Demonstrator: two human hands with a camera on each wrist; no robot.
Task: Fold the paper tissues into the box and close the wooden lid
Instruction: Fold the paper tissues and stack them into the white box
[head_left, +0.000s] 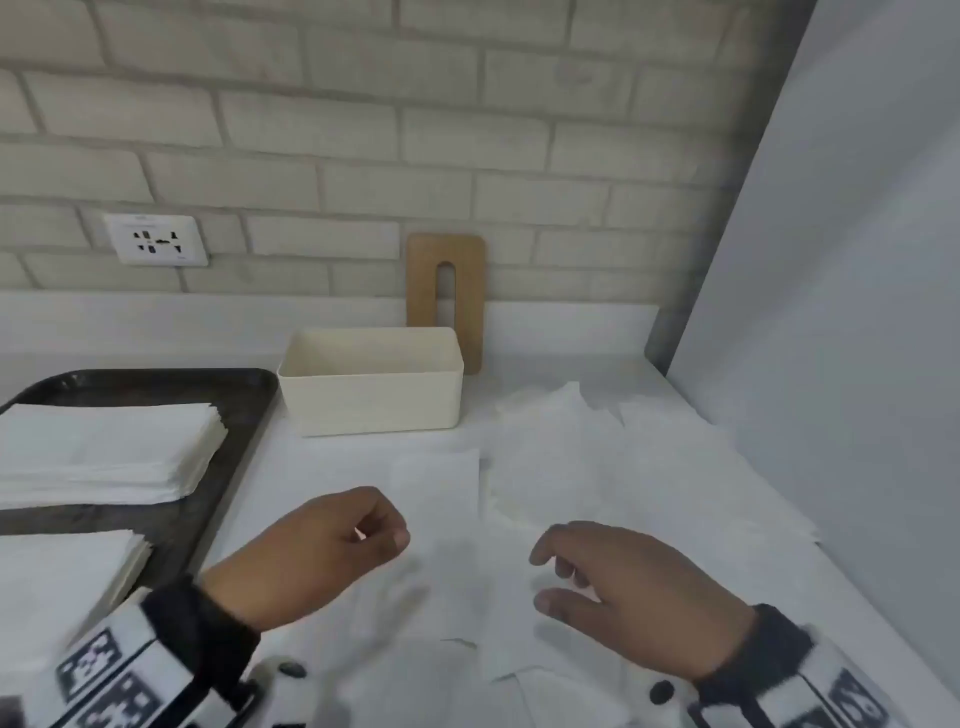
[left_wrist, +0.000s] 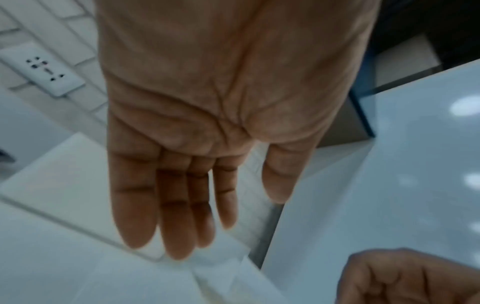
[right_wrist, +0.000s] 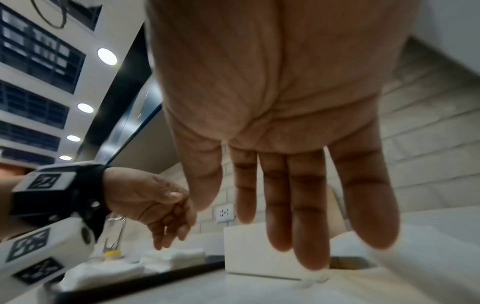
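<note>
I am watching both hands hovering over the counter (head_left: 649, 364), nearer me than the box (head_left: 371, 382). The left hand (head_left: 317, 551) is holding nothing, its fingers (left_wrist: 135, 216) hanging loosely, nearly straight in the left wrist view. The right hand (head_left: 634, 587) is likewise holding nothing, fingers (right_wrist: 306, 216) extended and relaxed.

The box is sitting open-topped toward the back of the counter; from the head view I am not seeing anything inside it. The wooden lid (head_left: 445, 296) is standing upright just behind the box, leaning on the brick wall (head_left: 363, 130). Loose paper tissues (head_left: 561, 457) are lying spread and overlapping on the counter in front of and to the right of the box, running under both hands.

Left of the box, almost touching it, a dark tray (head_left: 228, 415) is carrying two stacks of folded tissues (head_left: 104, 447). Right of the box, a plain panel (head_left: 857, 312) is closing off the counter's edge. A wall socket (head_left: 156, 240) is sitting on the wall behind and left of the box.
</note>
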